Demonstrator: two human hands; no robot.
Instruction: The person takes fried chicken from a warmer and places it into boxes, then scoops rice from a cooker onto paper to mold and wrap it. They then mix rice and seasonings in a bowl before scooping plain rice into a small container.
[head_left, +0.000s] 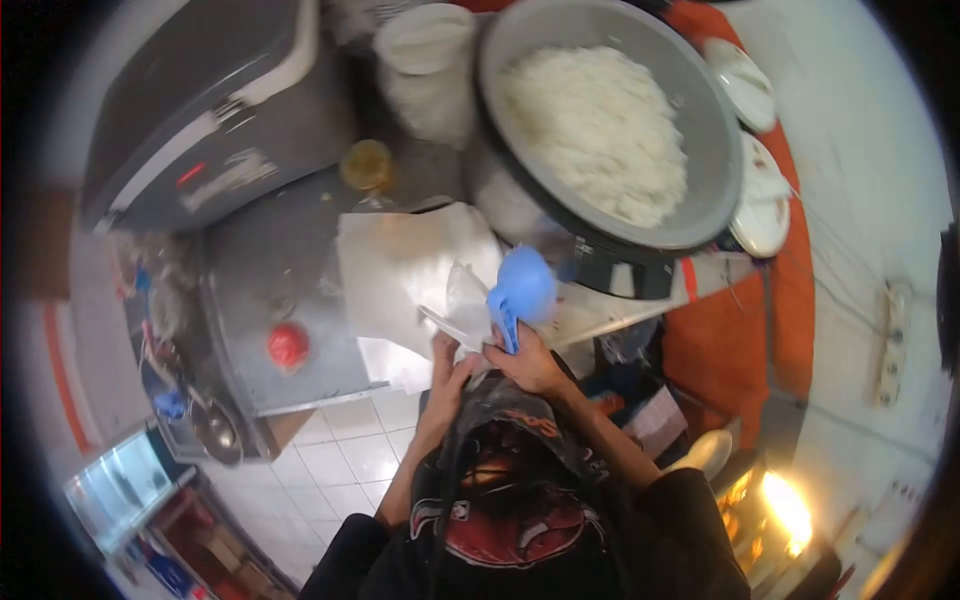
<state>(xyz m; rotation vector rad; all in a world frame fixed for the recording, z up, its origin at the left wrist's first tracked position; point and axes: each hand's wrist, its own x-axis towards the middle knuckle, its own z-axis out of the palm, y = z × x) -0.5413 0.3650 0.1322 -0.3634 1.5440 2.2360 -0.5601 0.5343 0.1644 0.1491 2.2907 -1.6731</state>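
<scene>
My left hand (450,372) is closed at the lower edge of a folded white paper (465,300), close in front of my body. Beside it, my right hand (528,362) grips the handle of a blue scoop (525,287), and its fingertips also meet the paper. The scoop's rounded head is up, next to the paper. Flat white sheets (385,255) lie on the counter just beyond my hands. Whatever is inside the folded paper is hidden.
A large pot of white rice (610,135) stands at the upper right, near white lids (760,215). A red object (288,345) sits on the metal counter (240,260). A dark box (230,120) is upper left; a flame-like glow (788,510) shows lower right.
</scene>
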